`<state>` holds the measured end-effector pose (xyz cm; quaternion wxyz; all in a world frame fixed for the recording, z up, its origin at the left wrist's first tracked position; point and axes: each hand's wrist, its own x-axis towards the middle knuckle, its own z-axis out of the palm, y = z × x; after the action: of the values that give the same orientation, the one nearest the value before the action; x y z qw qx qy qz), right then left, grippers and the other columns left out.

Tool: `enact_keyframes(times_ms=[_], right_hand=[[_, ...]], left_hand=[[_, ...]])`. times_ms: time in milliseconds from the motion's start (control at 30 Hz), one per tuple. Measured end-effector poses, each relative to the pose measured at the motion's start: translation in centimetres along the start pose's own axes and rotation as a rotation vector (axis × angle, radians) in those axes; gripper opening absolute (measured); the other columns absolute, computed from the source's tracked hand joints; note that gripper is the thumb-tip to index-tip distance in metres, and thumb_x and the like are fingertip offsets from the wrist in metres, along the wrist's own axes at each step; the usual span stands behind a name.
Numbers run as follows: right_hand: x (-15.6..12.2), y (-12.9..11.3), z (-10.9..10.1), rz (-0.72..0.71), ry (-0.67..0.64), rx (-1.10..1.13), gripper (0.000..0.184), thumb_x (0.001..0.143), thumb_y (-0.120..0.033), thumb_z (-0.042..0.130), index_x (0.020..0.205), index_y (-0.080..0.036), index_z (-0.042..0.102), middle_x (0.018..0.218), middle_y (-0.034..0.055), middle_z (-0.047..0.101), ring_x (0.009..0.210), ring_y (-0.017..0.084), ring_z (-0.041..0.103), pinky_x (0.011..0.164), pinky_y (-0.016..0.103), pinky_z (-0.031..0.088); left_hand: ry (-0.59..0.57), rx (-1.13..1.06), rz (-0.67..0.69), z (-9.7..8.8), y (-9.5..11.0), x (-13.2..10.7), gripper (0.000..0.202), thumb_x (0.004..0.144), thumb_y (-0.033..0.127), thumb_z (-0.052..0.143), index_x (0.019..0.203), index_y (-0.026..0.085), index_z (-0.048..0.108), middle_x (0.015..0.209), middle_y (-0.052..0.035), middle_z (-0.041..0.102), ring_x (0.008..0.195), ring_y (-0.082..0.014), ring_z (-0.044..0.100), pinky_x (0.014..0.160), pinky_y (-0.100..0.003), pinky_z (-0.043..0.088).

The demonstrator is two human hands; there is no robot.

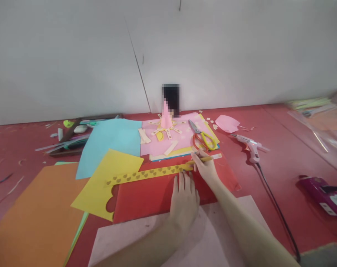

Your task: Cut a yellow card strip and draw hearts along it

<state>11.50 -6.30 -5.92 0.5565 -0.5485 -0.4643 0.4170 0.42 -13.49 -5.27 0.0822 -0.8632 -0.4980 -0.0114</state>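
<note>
A yellow strip (151, 173) with a row of brown heart-like marks, perhaps a ruler, lies across a red sheet (146, 200) and onto a yellow paper (93, 193). My left hand (185, 196) is spread flat on the red sheet, its fingertips at the strip's lower edge near the right end. In my right hand (204, 167) is a yellow pencil-like pen (207, 159), gripped with its tip end toward the strip's right end; the exact contact is hidden by the fingers. Scissors (203, 137) with red and yellow handles rest just beyond that hand.
A pink paper cone (165, 120) with decorated strips around its base stands at the back. A glue gun (251, 146) and a purple power strip (322, 194) lie right. Blue paper (112, 137), orange paper (40, 215) and a dark tray (70, 139) are left.
</note>
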Motion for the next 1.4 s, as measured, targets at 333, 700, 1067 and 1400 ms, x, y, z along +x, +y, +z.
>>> enact_keyframes(times_ms=[333, 700, 1067, 1400], right_hand=[[-0.45, -0.56, 0.36, 0.020, 0.013, -0.045, 0.038, 0.082, -0.046, 0.047, 0.055, -0.021, 0.041, 0.035, -0.0079, 0.040, 0.033, 0.008, 0.041, 0.041, 0.021, 0.037], [-0.36, -0.29, 0.58, 0.011, -0.021, -0.129, 0.034, 0.078, -0.037, 0.053, 0.055, -0.023, 0.031, 0.039, -0.0088, 0.040, 0.036, 0.009, 0.042, 0.044, 0.022, 0.038], [-0.36, -0.70, 0.52, 0.006, 0.001, -0.213, 0.033, 0.076, -0.033, 0.050, 0.052, -0.022, 0.030, 0.037, -0.0090, 0.039, 0.036, 0.007, 0.039, 0.044, 0.021, 0.035], [-0.48, -0.90, 0.49, 0.000, -0.004, -0.222, 0.034, 0.078, -0.032, 0.051, 0.052, -0.021, 0.032, 0.038, -0.0091, 0.041, 0.037, 0.007, 0.041, 0.048, 0.021, 0.036]], left_hand=[[0.029, -0.049, 0.023, 0.16, -0.63, 0.01, 0.046, 0.086, 0.022, 0.031, 0.124, 0.003, 0.048, 0.123, -0.0185, 0.054, 0.117, -0.0294, 0.045, 0.094, -0.045, 0.041], [0.037, -0.065, 0.065, 0.33, -0.69, 0.05, 0.044, 0.085, 0.020, 0.033, 0.120, 0.001, 0.051, 0.121, -0.0197, 0.055, 0.116, -0.0297, 0.046, 0.094, -0.044, 0.041], [0.086, -0.029, 0.078, 0.46, -0.66, 0.12, 0.044, 0.085, 0.021, 0.033, 0.120, 0.002, 0.051, 0.119, -0.0187, 0.057, 0.114, -0.0294, 0.048, 0.092, -0.044, 0.043], [0.068, -0.033, 0.070, 0.29, -0.74, 0.23, 0.042, 0.085, 0.023, 0.034, 0.117, 0.005, 0.054, 0.119, -0.0167, 0.057, 0.115, -0.0290, 0.047, 0.092, -0.043, 0.042]])
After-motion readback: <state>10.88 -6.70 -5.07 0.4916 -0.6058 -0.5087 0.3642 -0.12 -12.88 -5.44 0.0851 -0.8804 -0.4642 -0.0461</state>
